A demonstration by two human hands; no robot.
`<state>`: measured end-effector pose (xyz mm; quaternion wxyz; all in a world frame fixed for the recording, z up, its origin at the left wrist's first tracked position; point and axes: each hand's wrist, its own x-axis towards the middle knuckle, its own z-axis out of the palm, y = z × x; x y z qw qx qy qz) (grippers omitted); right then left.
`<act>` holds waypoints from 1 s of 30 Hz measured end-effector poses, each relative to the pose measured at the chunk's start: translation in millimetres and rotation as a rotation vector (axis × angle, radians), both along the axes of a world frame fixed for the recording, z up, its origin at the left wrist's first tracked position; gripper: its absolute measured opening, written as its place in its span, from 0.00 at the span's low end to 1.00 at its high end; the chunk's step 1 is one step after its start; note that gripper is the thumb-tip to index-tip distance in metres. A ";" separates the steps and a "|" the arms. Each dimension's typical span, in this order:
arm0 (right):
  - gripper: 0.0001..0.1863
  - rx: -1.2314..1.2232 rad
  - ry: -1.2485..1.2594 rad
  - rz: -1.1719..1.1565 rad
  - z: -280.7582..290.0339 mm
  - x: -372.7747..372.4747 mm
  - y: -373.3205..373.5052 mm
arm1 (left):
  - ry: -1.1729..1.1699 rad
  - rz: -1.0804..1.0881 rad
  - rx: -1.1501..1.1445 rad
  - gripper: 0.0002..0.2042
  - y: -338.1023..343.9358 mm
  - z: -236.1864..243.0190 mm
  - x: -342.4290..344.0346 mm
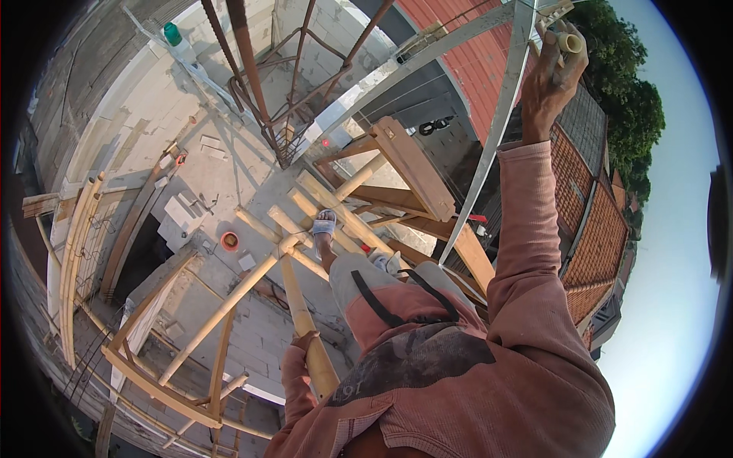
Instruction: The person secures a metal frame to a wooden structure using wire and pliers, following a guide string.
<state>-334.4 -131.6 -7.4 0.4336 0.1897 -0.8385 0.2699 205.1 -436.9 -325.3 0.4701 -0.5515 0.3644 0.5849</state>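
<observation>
My right hand [557, 76] is raised at the upper right, its fingers wrapped round a pale hollow tube [568, 43], seemingly bamboo, beside a long pale metal bar [489, 160]. Low in the middle, my left hand [305, 342] grips a thick bamboo pole [294, 301]. My sandaled left foot [324, 225] stands on several bamboo poles [309, 198] laid as scaffolding. My right foot, partly hidden, is on the poles just to its right.
A tall rusty rebar cage [248, 53] rises ahead. Far below lie a concrete floor [206, 168], white blocks [187, 210] and an orange bucket [229, 240]. Wooden formwork [412, 168] stands at right of my feet, with tiled roofs [592, 252] and trees [626, 84] beyond.
</observation>
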 end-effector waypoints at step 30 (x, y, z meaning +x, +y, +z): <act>0.16 -0.010 0.096 -0.009 -2.0 -3.2 -6.1 | 0.009 0.170 0.027 0.22 -3.9 11.1 26.5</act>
